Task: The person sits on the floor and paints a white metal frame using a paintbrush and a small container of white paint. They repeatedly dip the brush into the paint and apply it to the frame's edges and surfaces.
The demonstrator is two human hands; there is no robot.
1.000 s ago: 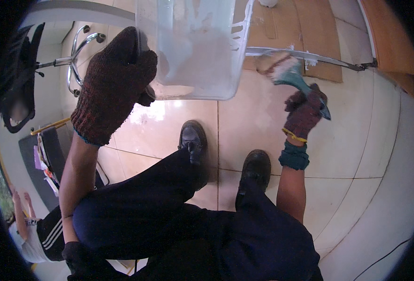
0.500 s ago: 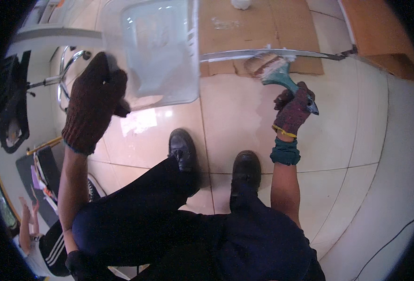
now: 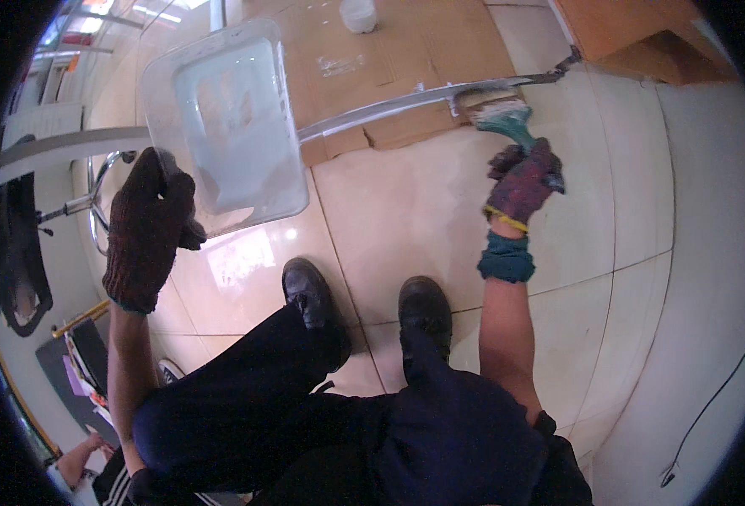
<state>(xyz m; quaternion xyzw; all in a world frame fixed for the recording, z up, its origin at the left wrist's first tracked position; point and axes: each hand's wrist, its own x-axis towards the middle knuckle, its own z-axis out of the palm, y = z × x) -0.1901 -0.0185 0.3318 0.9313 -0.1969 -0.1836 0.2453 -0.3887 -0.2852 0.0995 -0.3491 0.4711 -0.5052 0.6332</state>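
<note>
My left hand, in a dark knitted glove, grips the near left edge of a translucent plastic tub with a pale whitish liquid in it. In my right hand, also gloved, is a wide paintbrush with a green handle, the fingers wrapped round it. The brush's pale-streaked bristles lie against a long grey bar, close to its right end. White smears show along the bar. The tub is over the bar's left stretch and hides part of it.
Flattened cardboard lies beyond the bar, with a small white cup on it. An orange-brown panel stands at the far right. A chrome chair base is at the left. A person's arm shows at lower left.
The brush has moved right along the bar, nearer its end. My view has shifted, so the tub and my left hand appear lower and further left.
</note>
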